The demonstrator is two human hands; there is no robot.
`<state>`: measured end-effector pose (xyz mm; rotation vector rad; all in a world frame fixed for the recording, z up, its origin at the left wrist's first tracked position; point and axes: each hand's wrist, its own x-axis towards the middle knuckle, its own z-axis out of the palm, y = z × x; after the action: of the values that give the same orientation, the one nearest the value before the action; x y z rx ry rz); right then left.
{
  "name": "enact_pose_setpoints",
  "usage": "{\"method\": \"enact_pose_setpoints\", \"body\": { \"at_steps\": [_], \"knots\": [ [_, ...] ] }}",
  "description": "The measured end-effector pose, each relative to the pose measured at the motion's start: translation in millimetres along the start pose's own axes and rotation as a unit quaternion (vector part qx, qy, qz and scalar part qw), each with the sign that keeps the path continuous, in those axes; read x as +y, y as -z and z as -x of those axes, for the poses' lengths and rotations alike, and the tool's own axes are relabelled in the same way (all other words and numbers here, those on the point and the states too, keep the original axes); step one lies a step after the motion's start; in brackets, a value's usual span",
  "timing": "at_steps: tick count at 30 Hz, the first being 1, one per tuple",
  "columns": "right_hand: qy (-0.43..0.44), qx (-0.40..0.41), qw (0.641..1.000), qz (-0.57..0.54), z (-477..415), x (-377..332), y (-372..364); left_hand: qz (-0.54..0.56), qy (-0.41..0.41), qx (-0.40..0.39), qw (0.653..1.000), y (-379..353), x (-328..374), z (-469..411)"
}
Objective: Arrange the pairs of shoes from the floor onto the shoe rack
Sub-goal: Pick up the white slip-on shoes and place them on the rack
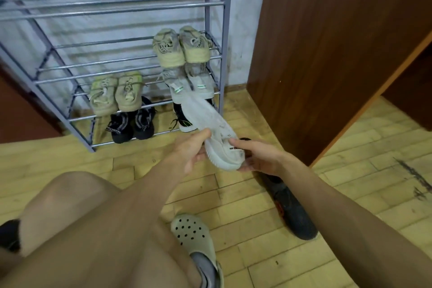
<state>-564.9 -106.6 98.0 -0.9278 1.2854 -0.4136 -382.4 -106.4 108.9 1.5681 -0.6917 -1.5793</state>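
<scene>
Mid-placement of a white sneaker (217,138): off the floor, gripped at the heel end from both sides, toe aimed away from the hands toward the lowest shelf of the shoe rack (225,30). Left hand (189,154) clamped on the heel's left side, thumb on top. Right hand (259,159) cupping the right side and sole, thumb over the upper.

Just past the toe, a white-and-black shoe (184,119) on that shelf, seemingly the mate, so probably half of this pair done. Farther beyond the hands, four pairs shelved: black pair (133,124), yellowish pair (117,96), grey pair (189,84), beige pair (182,47).

Left to do, by the look of it: seating this sneaker beside its mate, then lifting the dark shoe (289,208) lying on the floor under the right forearm. Possibly its partner in the dark shape just behind the right thumb, but too hidden to tell.
</scene>
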Motion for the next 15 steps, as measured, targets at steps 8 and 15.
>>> {"method": "enact_pose_setpoints", "body": {
  "at_steps": [8, 15],
  "knots": [
    [0.081, 0.030, 0.995, 0.040, 38, -89, -16, -0.067, -0.095, -0.034, 0.993, 36, 72, 40],
    [0.186, 0.086, 0.968, 0.145, 64, -173, -94, -0.226, -0.191, 0.072, 0.952, 131, 133, 101]
  ]
}}
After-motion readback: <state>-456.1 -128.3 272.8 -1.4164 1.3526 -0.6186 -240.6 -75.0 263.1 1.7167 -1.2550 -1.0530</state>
